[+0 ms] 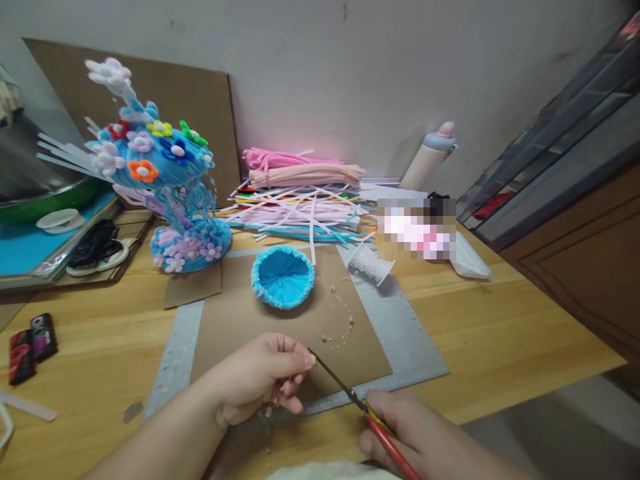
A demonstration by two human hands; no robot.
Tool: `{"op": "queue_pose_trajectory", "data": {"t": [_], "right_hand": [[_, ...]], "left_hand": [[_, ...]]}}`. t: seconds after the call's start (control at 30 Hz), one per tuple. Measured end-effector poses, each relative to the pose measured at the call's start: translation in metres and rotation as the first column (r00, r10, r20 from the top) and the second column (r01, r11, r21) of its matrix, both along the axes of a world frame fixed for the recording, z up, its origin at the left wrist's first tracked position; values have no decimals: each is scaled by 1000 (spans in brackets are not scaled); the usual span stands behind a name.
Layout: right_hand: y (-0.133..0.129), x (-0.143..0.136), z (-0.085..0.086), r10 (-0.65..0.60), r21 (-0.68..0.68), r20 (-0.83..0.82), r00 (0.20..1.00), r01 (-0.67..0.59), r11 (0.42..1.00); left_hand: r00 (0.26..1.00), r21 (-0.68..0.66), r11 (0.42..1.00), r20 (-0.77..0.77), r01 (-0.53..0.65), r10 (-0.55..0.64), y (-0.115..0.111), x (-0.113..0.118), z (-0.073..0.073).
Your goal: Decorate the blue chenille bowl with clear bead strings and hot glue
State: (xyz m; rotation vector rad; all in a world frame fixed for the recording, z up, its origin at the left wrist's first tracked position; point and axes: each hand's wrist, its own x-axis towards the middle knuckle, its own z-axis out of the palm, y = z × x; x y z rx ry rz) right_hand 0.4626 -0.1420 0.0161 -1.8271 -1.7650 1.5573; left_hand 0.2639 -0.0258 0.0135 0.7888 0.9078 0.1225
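Observation:
My left hand [277, 370] is closed, thumb and forefinger pinched together at the tips of the pliers. A thin clear string of beads [269, 411] hangs below its fingers. My right hand [400, 427] is wrapped around long-nose pliers [380, 427] with red and yellow handles. Their thin dark jaws point up and left to my left fingertips; whether they grip the string is too small to tell. Beyond my hands, a fuzzy blue bowl-shaped piece [284, 277] rests on brown cardboard [235, 340]. Beside it curls another beaded strand [350, 322], near a spool of clear beads [371, 263].
A blue pipe-cleaner piece with colourful flowers [160, 150] stands at the back left. Bundles of pipe cleaners [305, 177] lie against the wall, with a bottle [427, 160] to their right. A grey cutting mat [400, 333] lies under the cardboard. Two small packets [33, 347] lie far left.

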Motion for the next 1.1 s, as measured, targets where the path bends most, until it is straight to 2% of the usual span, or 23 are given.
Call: {"op": "queue_pose_trajectory", "data": {"t": [0.1, 0.2, 0.27, 0.33, 0.37, 0.47, 0.57, 0.67, 0.73, 0.83, 0.9, 1.0, 1.03, 1.1], "right_hand": [[-1, 4, -13, 10, 25, -86, 996, -8, 1000], [-3, 7, -19, -13, 12, -89, 996, 14, 1000], [-3, 9, -19, -36, 16, -76, 996, 38, 999], [-3, 11, -18, -57, 46, -76, 995, 61, 997], [-3, 12, -17, -69, 69, -79, 994, 74, 995], [-4, 15, -19, -106, 100, -85, 991, 115, 988], [-5, 15, -24, -157, 5, -126, 980, 159, 987], [-6, 14, -26, -236, -138, -198, 951, 212, 968], [-7, 13, -26, -270, -178, -226, 936, 233, 956], [-8, 12, -24, -281, -174, -233, 931, 244, 954], [-8, 12, -23, -285, -176, -233, 930, 248, 953], [-8, 11, -23, -303, -179, -258, 917, 263, 948], [-8, 11, -23, -309, -177, -269, 912, 268, 947], [-8, 11, -23, -315, -174, -274, 909, 275, 946]], "left_hand": [[1000, 35, 999, -27, 16, -15, -2, -2, 3], [991, 187, 981, -136, 41, -16, 0, -14, 7], [961, 388, 919, -271, 64, 47, 7, -27, 8], [920, 574, 813, -365, 101, 144, 17, -41, 6], [905, 626, 771, -387, 116, 178, 24, -47, 5], [896, 656, 748, -386, 101, 217, 40, -62, 1], [889, 674, 736, -372, 61, 268, 49, -70, 2], [861, 737, 675, -370, 42, 349, 53, -76, 5], [833, 780, 623, -378, 52, 404, 56, -81, 4], [793, 829, 551, -397, 94, 463, 64, -88, -2], [767, 867, 482, -395, 129, 506, 67, -92, -6], [722, 897, 389, -410, 210, 557, 63, -99, -6], [713, 889, 386, -436, 246, 549, 59, -100, -5], [711, 854, 415, -501, 314, 493, 46, -102, -2]]}}
